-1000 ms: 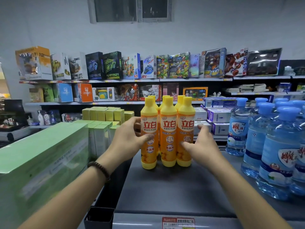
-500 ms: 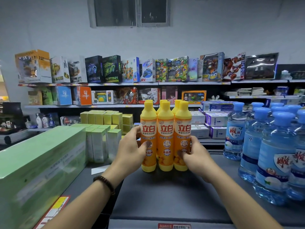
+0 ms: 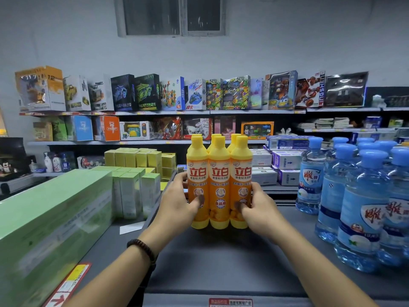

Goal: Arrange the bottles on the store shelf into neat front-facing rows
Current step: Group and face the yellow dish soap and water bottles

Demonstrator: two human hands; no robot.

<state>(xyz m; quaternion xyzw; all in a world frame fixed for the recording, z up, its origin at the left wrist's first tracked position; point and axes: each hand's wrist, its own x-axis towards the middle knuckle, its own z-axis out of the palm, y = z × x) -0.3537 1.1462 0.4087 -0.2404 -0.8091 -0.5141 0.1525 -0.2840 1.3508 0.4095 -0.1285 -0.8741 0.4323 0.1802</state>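
Right now three yellow detergent bottles stand upright in a tight front row on the grey shelf, side by side and touching, their orange labels turned toward the near edge. More yellow caps show just behind them, so a second row sits at the far side of the first.

The left hand clasps the left side of the group, thumb pressed on the front label of the leftmost bottle and fingers wrapped round its far side. A dark beaded bracelet circles that wrist. The right hand mirrors it on the right side, thumb flat against the front of the rightmost bottle, fingers curled behind. Both hands squeeze the cluster between them.

To the right, well apart from the yellow group, clear water bottles with blue caps stand in rows running from near to far. To the left lies a long pale green carton, with upright green boxes beyond it. On the far wall shelves, toy boxes line the upper tier.
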